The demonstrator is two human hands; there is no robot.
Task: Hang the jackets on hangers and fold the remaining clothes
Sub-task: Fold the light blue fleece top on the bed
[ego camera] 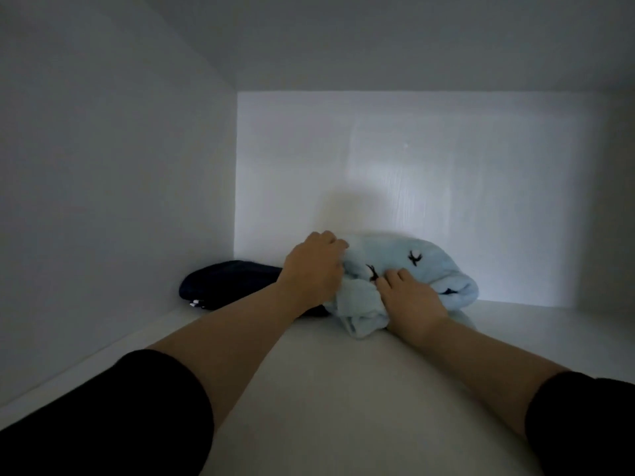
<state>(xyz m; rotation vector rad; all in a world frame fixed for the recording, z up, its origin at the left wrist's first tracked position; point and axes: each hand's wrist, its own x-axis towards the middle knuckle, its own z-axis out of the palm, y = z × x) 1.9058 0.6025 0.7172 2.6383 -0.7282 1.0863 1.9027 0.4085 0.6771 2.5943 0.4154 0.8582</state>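
A folded light blue garment (426,266) with small black bird marks lies at the back of a white shelf (343,389), against the rear wall. My left hand (311,269) grips its left edge, fingers curled into the cloth. On its front part my right hand (410,304) holds the fabric with the fingers bent down into it. A folded dark navy garment (226,281) sits to the left of the blue one, partly hidden behind my left forearm.
The shelf is a white cupboard compartment with a left side wall (120,201), a lit back wall (412,166) and a top panel above. My black sleeves fill the lower corners.
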